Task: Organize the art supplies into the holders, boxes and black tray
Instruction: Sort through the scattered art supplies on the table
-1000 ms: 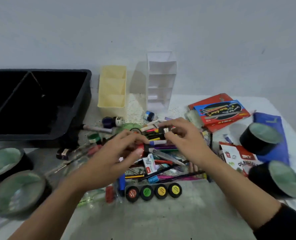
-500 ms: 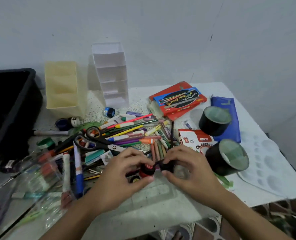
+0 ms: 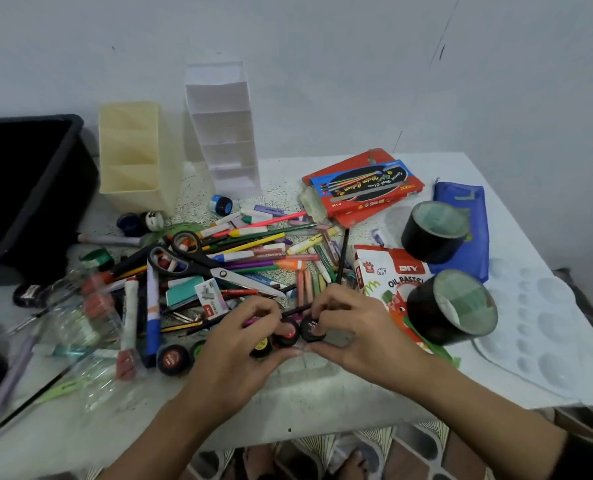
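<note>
A heap of pens, crayons and pencils [image 3: 260, 258] covers the middle of the white table [image 3: 323, 403], with black scissors [image 3: 215, 268] on top. At the near edge of the heap, my left hand [image 3: 239, 355] pinches a small black paint pot with a red lid [image 3: 288, 332]. My right hand [image 3: 357, 330] pinches a black paint pot [image 3: 311, 329] right beside it. A yellow-lidded pot [image 3: 261, 345] sits under my left fingers. A red-lidded pot [image 3: 172, 355] lies to the left. The black tray [image 3: 42, 188], the cream holder [image 3: 135, 157] and the white holder [image 3: 222, 126] stand at the back.
Two rolls of black tape [image 3: 451, 306] [image 3: 433, 230] sit at the right, near an oil pastel pack [image 3: 388, 282], a blue pouch [image 3: 465, 230] and a white palette [image 3: 544, 327]. A red colour box [image 3: 361, 185] lies behind. Clear plastic packs with brushes [image 3: 80, 327] lie left. The table's front edge is close.
My view has swung right and back from the table. Both hands moved from the middle of the heap to its near edge and took hold of small paint pots.
</note>
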### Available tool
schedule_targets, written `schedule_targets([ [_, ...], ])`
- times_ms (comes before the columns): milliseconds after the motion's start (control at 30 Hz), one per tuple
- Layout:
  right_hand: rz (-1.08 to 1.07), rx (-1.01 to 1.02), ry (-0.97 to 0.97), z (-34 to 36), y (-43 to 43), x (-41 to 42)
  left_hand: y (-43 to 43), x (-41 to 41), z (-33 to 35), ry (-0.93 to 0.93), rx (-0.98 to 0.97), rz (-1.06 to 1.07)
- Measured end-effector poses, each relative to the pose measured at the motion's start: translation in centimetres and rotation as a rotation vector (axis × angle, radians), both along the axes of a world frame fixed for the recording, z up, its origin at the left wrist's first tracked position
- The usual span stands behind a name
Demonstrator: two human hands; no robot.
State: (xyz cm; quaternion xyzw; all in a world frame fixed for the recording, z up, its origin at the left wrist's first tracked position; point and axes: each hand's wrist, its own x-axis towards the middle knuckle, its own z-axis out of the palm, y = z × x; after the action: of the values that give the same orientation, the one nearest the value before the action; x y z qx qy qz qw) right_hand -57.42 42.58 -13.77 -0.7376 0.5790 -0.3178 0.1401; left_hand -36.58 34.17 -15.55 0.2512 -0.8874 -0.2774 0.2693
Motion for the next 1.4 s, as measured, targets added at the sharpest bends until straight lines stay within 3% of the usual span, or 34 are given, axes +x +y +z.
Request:
schedule_targets([
  [133,0.026,-0.026,-0.006,0.1,0.2,-0.6,0.4,-0.1,-0.3,0.094,0.026,0.020],
  [367,0.092,0.079,0.124,-0.3,0.3,-0.7,0.0,0.2,-0.6,-0.085,0.019,-0.026],
  [967,0.057,0.259,0.360,1.6,-1.9,0.1,-1.7,0.3,1.0,-0.153,0.040,-0.138],
  [1133,0.047,0.410,0.268,3.6,-3.4,0.0,-3.1,1.1,2.8,-0.215,0.123,-0.246],
  [1233,0.007,0.445,0.119,4.4,-5.2,0.1,-5.0,2.6,4.0,-0.128,0.136,-0.129],
  [1400,-0.096,0.292,0.067,4.6,-10.3,1.4,-12.3,6.6,5.4,-0.052,-0.032,0.332],
])
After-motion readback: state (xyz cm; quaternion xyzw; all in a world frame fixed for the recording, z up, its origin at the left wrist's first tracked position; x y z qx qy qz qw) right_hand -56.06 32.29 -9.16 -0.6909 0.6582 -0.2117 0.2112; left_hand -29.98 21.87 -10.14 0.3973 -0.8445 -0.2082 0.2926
